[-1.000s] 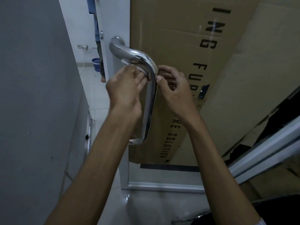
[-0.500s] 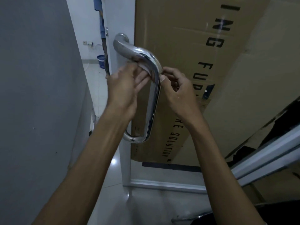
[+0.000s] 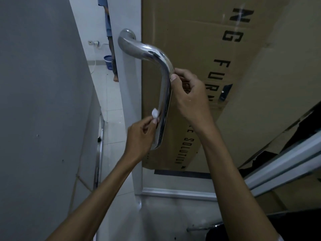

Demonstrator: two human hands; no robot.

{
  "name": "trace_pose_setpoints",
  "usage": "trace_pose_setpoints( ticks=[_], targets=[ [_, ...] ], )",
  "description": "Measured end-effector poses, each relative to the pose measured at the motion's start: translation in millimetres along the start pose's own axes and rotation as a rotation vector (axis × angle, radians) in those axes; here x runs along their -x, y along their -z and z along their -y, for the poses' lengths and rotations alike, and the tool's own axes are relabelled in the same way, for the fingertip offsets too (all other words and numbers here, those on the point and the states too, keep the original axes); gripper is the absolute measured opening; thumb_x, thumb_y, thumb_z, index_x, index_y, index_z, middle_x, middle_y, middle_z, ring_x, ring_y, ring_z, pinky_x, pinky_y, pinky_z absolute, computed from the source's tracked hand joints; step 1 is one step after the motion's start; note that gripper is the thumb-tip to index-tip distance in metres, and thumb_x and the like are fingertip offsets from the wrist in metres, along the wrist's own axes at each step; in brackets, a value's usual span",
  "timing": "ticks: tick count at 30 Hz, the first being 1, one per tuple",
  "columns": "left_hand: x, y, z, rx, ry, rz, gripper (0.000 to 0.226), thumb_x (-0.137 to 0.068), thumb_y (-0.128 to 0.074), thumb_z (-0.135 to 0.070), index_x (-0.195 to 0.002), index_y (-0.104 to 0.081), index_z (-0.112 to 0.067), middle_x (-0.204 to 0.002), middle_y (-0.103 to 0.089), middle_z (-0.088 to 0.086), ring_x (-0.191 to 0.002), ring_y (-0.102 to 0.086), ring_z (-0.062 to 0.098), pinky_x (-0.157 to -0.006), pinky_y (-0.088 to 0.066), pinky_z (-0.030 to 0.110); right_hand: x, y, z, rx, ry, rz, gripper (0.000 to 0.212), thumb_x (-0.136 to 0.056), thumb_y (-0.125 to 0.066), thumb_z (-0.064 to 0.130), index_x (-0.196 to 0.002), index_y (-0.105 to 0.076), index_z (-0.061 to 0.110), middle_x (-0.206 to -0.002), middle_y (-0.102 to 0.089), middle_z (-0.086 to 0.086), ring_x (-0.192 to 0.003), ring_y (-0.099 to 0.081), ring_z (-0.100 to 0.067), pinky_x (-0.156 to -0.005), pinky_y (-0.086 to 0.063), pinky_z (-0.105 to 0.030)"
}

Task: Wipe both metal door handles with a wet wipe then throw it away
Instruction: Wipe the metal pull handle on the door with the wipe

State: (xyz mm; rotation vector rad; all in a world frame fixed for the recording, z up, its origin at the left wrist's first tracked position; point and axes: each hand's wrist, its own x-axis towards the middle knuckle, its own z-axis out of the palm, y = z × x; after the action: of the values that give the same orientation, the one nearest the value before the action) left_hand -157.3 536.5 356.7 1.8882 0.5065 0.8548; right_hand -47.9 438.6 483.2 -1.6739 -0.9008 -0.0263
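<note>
Head view: wet wipe (image 3: 155, 113) is pinched by L hand (image 3: 141, 136) against lower shaft of door handle (image 3: 165, 94), itself gripped below its top bend by R hand (image 3: 190, 98); it should be wrapped round shaft & drawn to btm end w/ firm pressure.

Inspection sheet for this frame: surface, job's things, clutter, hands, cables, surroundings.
Surface: white door frame.
Job's things: chrome handle on the frame; white wipe at its lower shaft; second handle not seen.
Clutter: printed cardboard box behind the handle.
Hands: left hand pinches the wipe; right hand touches the handle below the bend with its thumb, grip unclear.
Cables: white cord below a wall socket.
Surroundings: grey wall, tiled floor, blue bucket, a person's leg beyond the door.
</note>
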Motion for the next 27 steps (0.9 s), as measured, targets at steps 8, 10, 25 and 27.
trace_pose_setpoints(
  ticks=[8,10,25,27],
  targets=[
    [12.6,9.9,56.5,-0.380,0.006,0.445,0.031,-0.110,-0.049,-0.026,-0.082,-0.056,-0.036,-0.077,-0.061,-0.014,-0.070,-0.061,0.002,-0.063,-0.041,0.015,3.1,-8.6,0.4,-0.024,-0.003,-0.028,0.030,-0.106,-0.050,0.037,-0.120,-0.071,0.022,-0.114,-0.064,-0.005,-0.099,-0.066,-0.011,-0.084,-0.057,-0.028],
    [7.6,17.9,64.2,-0.488,-0.029,0.542,0.020,-0.109,-0.049,-0.029,-0.096,-0.063,-0.029,-0.090,-0.063,-0.007,-0.080,-0.063,0.005,-0.069,-0.045,0.025,2.9,-9.0,1.3,-0.019,0.003,-0.024,0.030,-0.106,-0.049,0.036,-0.120,-0.071,0.021,-0.113,-0.064,-0.006,-0.099,-0.066,-0.012,-0.082,-0.056,-0.026],
    [-19.0,40.2,67.7,-0.857,-0.056,0.707,0.016,-0.098,-0.054,-0.025,-0.103,-0.067,-0.019,-0.096,-0.060,0.008,-0.085,-0.052,0.016,-0.066,-0.047,0.027,3.6,-10.1,-5.4,-0.046,0.019,0.005,0.033,-0.108,-0.046,0.039,-0.121,-0.070,0.021,-0.113,-0.066,-0.008,-0.101,-0.066,-0.013,-0.081,-0.055,-0.022],
    [-18.7,31.6,68.0,-0.867,-0.031,0.733,0.016,-0.097,-0.052,-0.031,-0.094,-0.064,-0.022,-0.089,-0.060,0.006,-0.088,-0.052,0.018,-0.064,-0.043,0.028,4.4,-10.4,-10.4,-0.051,0.019,0.021,0.035,-0.108,-0.045,0.044,-0.122,-0.069,0.023,-0.115,-0.067,-0.007,-0.105,-0.066,-0.014,-0.086,-0.056,-0.028]
  ],
)
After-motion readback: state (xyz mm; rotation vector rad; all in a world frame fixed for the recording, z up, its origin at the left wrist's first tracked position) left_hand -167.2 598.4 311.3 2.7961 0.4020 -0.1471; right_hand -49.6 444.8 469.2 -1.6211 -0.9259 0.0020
